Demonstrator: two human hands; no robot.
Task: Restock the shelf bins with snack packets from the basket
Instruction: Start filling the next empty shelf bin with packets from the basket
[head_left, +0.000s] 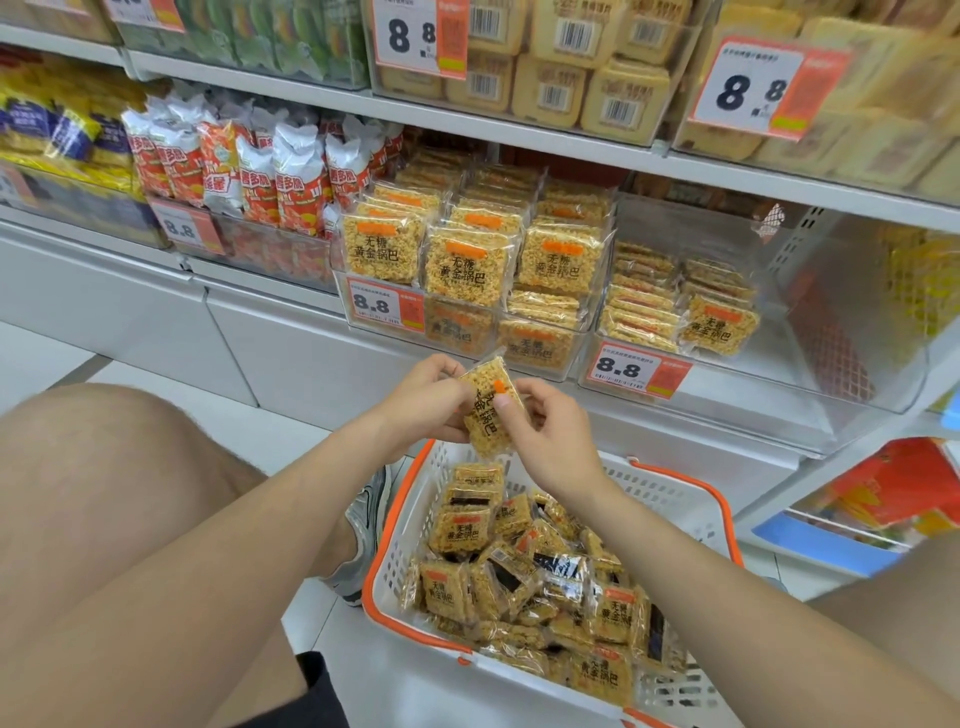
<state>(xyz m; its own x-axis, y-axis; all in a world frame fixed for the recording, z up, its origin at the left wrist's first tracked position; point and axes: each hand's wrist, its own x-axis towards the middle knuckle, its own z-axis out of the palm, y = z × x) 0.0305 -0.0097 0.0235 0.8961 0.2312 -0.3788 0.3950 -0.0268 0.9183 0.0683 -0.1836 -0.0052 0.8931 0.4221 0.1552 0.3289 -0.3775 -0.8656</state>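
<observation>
We see the clear plastic right bin (857, 291) half empty, with open room on its right side. Left bin (584, 325) is packed full. White perforated basket (384, 525), orange rim, holds a loose pile (545, 587). One packet (485, 415), squarish, crinkly wrap over grainy yellow, is roughly upright above the basket. Left hand (426, 400) and right hand (550, 431) pinch its sides.

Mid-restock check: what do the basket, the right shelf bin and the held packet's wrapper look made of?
Basket: rigid white plastic, matte, judging by its moulded lattice walls and orange rim. Shelf bin: clear hard plastic, possibly acrylic; glossy, packets visible through its walls. Held packet: thin transparent film wrapper, likely plastic, shiny and crinkled.
</observation>
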